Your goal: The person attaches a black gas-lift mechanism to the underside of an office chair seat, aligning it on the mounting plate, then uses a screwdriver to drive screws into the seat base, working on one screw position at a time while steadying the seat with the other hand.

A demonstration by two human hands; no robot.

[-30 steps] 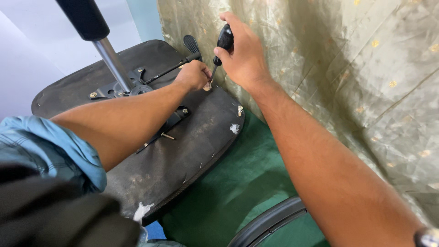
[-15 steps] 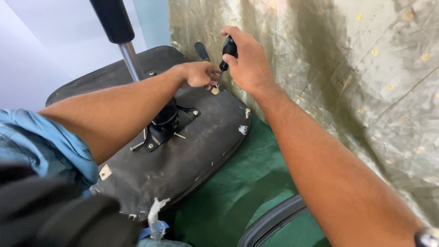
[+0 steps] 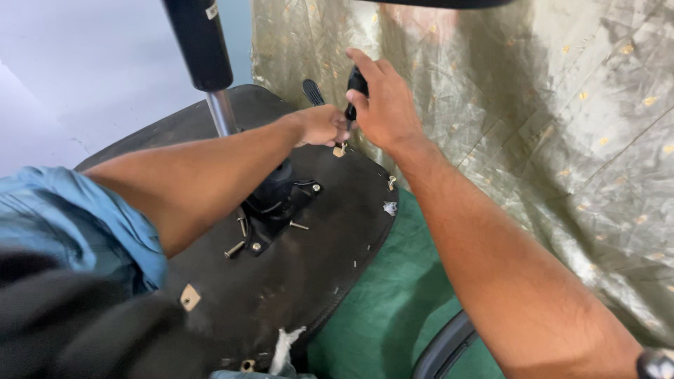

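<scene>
An upturned office chair seat (image 3: pixel 309 274) lies in front of me, its black underside facing up. My right hand (image 3: pixel 382 105) is closed around the black handle of a screwdriver (image 3: pixel 354 88), held upright over the seat's far edge. My left hand (image 3: pixel 321 125) pinches at the screwdriver's tip, next to a small tan bracket (image 3: pixel 340 150). The chair's gas cylinder (image 3: pixel 203 56) rises from a black mounting plate (image 3: pixel 277 203) in the middle of the seat. Loose screws (image 3: pixel 237 247) lie beside the plate.
A crumpled olive-gold cloth (image 3: pixel 533 119) hangs behind and to the right. Green fabric (image 3: pixel 386 309) covers the floor below the seat. A curved dark chair part (image 3: pixel 442 347) sits at the bottom. White stuffing (image 3: pixel 284 347) pokes from the seat's near edge. A black lever (image 3: pixel 312 91) sticks up behind my hands.
The view has shifted, so the seat and cylinder now sit further right in the frame. Both hands stay together at the seat's far edge, still on the screwdriver.
</scene>
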